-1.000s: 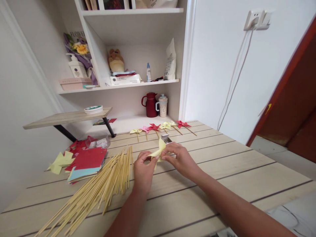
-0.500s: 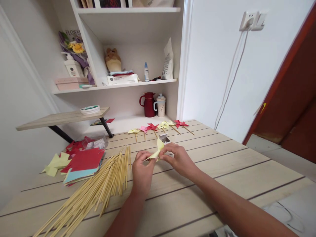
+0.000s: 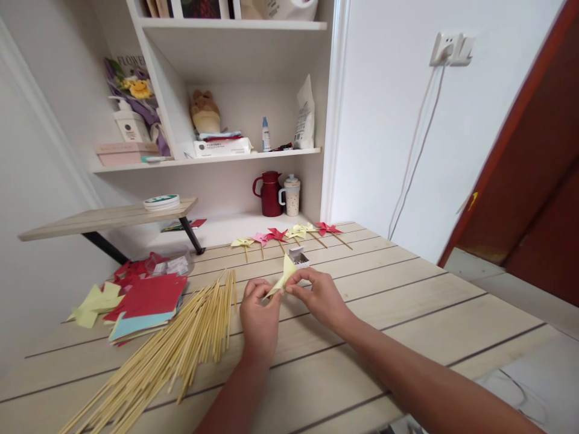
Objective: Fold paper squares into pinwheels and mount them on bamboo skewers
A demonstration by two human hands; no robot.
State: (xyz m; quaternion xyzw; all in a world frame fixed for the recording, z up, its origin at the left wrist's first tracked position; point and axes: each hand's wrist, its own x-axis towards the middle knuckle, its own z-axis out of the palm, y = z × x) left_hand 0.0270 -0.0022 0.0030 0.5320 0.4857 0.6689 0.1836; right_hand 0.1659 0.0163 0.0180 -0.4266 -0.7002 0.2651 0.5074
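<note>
Yellow paper [image 3: 283, 278] half behind fingers [image 3: 271, 296]

Upper left of frame: bouquet wrap [image 3: 131, 69] on shelf, printed "FLOWE", rest cut off by shelf upright.
Below it: pump bottle [image 3: 129, 123], round dark label, print too small to read.
Centre shelf: tissue pack [image 3: 221, 146], dark print line, illegible.
Right of it: white bag [image 3: 305, 114], block of text, illegible.
No other text legible.

Our two bare forearms, our left hand [image 3: 259, 313] and right hand [image 3: 319, 295], sleeveless, without rings or watch.
</note>
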